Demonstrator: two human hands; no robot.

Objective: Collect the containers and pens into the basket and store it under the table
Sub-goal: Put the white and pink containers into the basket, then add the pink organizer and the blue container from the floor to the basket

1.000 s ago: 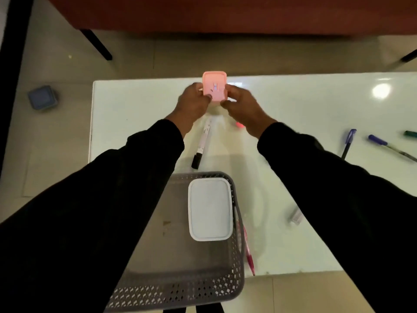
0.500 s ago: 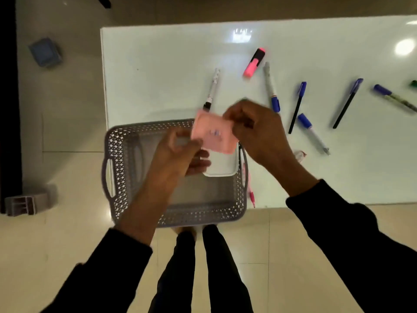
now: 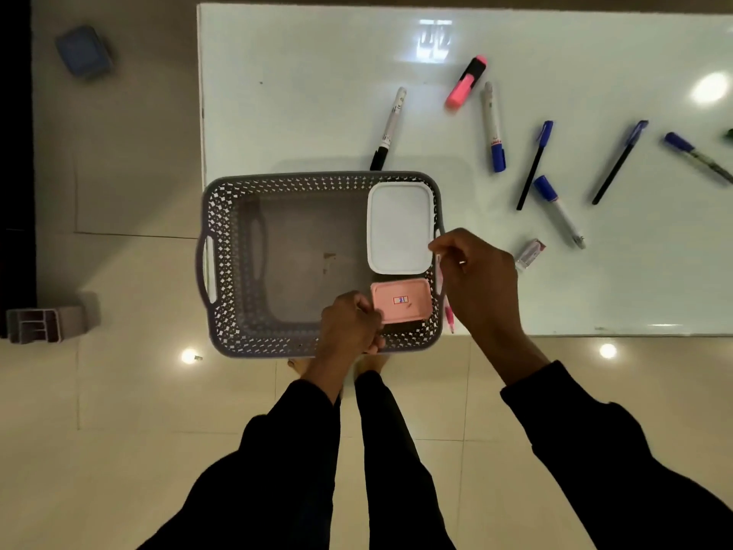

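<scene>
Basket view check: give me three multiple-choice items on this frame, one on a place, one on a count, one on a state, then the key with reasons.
1. Where is the pink container?
A. On the floor
B. In the basket, nearer the person than the white container
C. At the table's far edge

2. How many containers are in the basket?
A. Two
B. Four
C. None

3. What is the left hand doing?
A. Lifting a pen off the table
B. Hanging by the leg
C. Fingers at the pink container's left end

Key: B, it lies inside the right end, below the white one; A, only white and pink lids show; C, its fingers meet that lid's edge.
</scene>
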